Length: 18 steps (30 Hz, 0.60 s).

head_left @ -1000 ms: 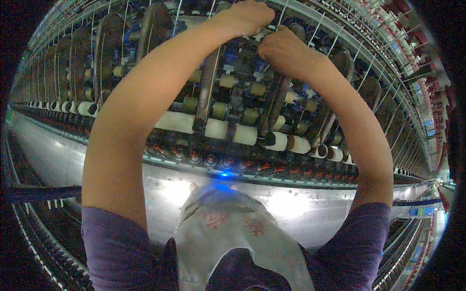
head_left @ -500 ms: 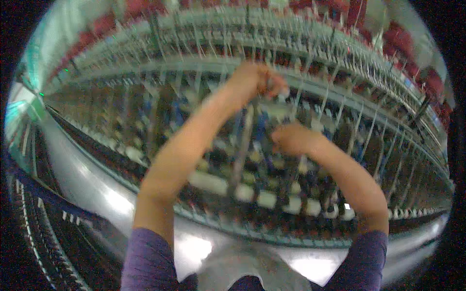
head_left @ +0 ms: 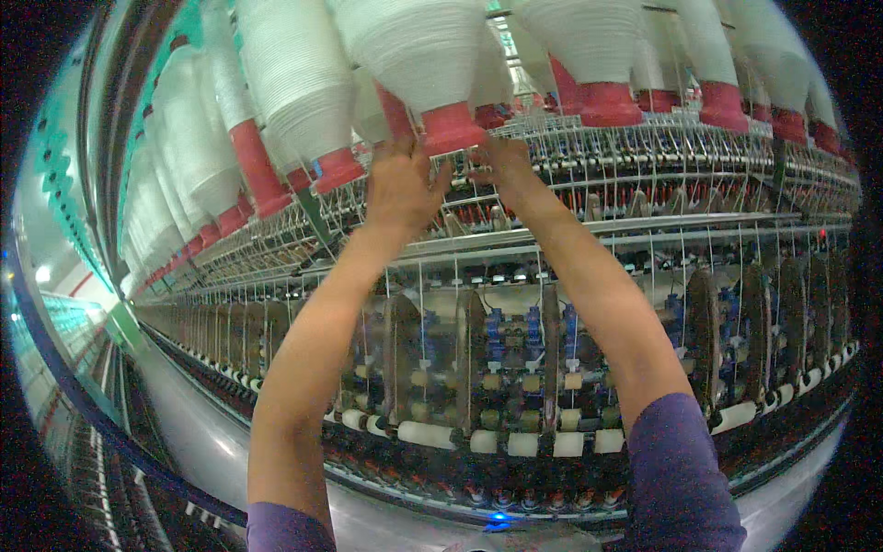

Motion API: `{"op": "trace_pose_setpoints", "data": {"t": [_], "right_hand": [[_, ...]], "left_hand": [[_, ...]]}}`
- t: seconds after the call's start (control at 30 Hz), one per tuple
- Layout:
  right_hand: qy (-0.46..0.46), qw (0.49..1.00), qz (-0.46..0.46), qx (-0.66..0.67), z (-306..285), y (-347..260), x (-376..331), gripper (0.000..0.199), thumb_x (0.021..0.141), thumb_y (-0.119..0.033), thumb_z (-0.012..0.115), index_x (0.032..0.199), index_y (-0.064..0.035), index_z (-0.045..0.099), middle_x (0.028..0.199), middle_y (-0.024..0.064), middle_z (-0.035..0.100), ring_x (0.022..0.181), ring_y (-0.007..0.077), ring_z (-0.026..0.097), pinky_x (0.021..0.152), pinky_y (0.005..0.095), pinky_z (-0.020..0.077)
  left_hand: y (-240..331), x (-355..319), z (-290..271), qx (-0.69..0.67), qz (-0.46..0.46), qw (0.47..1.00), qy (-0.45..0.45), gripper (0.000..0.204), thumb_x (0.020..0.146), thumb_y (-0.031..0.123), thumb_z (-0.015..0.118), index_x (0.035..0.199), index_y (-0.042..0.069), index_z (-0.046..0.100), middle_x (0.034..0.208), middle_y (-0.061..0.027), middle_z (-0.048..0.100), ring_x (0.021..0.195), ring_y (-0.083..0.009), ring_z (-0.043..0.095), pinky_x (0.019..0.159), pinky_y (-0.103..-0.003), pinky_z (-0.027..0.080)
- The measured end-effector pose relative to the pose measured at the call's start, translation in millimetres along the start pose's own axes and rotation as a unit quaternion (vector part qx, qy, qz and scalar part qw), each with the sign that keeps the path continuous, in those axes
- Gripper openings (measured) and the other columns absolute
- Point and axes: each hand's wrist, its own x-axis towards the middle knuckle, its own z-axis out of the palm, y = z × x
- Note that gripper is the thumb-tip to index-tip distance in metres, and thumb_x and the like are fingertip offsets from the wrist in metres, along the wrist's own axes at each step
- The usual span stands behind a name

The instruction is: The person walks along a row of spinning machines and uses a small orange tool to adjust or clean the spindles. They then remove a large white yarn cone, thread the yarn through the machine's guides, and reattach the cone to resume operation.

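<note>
Both my hands are raised to the red base (head_left: 452, 127) of a hanging bobbin (head_left: 414, 46) wound with white roving. On its left side is my left hand (head_left: 405, 191), fingers pointing up and thumb held apart, with nothing visible in it. My right hand (head_left: 508, 170) is at the right side of the same base, its fingers loosely bent and spread. Its fingertips are close to the red rim; whether they touch it I cannot tell. Behind my left fingers a slanted red tube (head_left: 395, 112) shows.
More white bobbins (head_left: 294, 83) with red bases hang in rows to both sides. Below run a metal rail (head_left: 589, 225), vertical strands, dark upright plates (head_left: 470, 359) and white rollers (head_left: 524, 443). A blue light (head_left: 499, 518) glows at the machine's lower edge.
The view has tilted up, bringing the hanging bobbins into sight. Both hands have gone from in front of the strands and rollers up to the red bobbin base.
</note>
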Motion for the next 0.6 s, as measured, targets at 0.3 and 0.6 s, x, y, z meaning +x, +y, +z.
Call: {"op": "trace_pose_setpoints", "data": {"t": [0.3,0.6], "right_hand": [[-0.064,0.981,-0.157,-0.096,-11,1,47,0.028,0.08,-0.031,0.067,0.1,-0.011,0.063,0.092,0.0012,0.063,0.086,0.0149,0.055,0.069,0.0354,0.0467],[0.1,0.895,-0.336,-0.276,5,-17,3,0.054,0.069,-0.036,0.075,0.103,0.0005,0.054,0.094,0.0196,0.061,0.089,0.0315,0.06,0.079,0.0414,0.0455]], "left_hand": [[-118,54,68,0.217,0.118,0.949,-0.194,0.042,0.082,0.031,0.056,0.12,0.014,0.053,0.119,-0.0197,0.054,0.119,-0.0356,0.045,0.106,-0.053,0.024],[-154,102,51,0.215,-0.032,0.93,-0.296,0.039,0.082,0.03,0.056,0.116,0.012,0.055,0.115,-0.018,0.056,0.113,-0.0321,0.049,0.1,-0.05,0.03]]}}
